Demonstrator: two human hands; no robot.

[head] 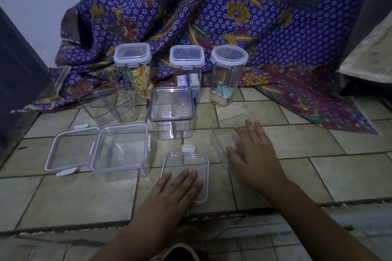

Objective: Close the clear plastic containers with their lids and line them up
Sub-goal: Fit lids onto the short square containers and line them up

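Observation:
My left hand [178,186] lies flat, fingers together, on a loose rectangular lid [192,160] on the tiled floor. My right hand [252,150] spans an open clear container [222,135], with the fingertips at its far rim and the thumb on its near rim. At the back stand three closed tall containers: a left square one [132,55], a middle square one [186,55] and a round one [229,55]. An open container [106,104] stands at the left. A container with dark clasps [171,110] is in the centre. A lidded container [121,146] stands beside a loose lid [70,150].
A purple patterned cloth [212,6] hangs behind the containers and spreads onto the floor at the right. A dark door [19,70] is at the left. A pale slab [369,53] is at the right. A floor step edge [275,205] runs across in front of me.

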